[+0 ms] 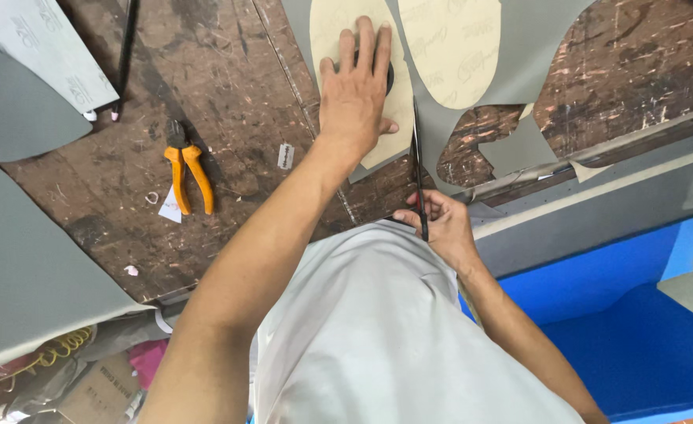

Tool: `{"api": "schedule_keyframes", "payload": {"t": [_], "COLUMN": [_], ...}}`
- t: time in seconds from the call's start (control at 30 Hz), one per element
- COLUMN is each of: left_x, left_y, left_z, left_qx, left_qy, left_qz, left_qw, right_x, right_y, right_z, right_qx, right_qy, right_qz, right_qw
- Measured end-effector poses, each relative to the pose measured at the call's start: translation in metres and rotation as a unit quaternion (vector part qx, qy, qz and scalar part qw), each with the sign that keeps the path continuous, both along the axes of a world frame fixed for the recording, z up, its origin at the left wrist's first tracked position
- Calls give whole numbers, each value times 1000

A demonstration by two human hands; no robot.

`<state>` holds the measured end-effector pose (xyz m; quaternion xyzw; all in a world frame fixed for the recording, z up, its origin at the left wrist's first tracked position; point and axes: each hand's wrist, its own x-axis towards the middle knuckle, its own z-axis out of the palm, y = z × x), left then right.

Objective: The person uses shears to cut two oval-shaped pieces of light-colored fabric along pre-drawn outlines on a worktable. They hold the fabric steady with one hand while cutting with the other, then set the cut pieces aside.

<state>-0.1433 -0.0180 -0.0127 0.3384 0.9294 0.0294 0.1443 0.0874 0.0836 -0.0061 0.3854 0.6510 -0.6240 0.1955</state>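
My left hand (356, 94) lies flat, fingers spread, on a beige sole-shaped template (328, 27) that rests on a grey sheet (531, 39); a dark round object shows under the fingers. My right hand (443, 224) grips the handles of black scissors (417, 161), whose blades point away from me along the template's right edge, into the grey sheet. A second beige sole-shaped template (452, 47) lies on the same sheet to the right.
Orange-handled pliers (187, 174) lie on the scratched brown worktable (229, 94) to the left, near a small razor blade (285, 155). More grey sheet (24, 259) covers the left side. Blue foam (637, 330) sits at lower right.
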Motion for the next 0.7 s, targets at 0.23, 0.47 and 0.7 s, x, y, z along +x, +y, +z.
{"api": "schedule_keyframes", "payload": {"t": [0.23,0.47,0.7], "left_x": [1,1,2], "left_y": [0,1,0], "left_z": [0,-1,0], "left_qx": [-20,-23,-16], "left_qy": [1,2,-1], "left_qz": [1,1,1], "left_qw": [1000,1000,1000], "right_x": [-7,-8,-26], "right_y": [10,15,29], "right_z": [-3,-1,-4], "right_qx": [-50,-19,-7], "right_qy": [23,0,18], "right_qz": [-3,14,46], "right_qw": [998,1000,999]}}
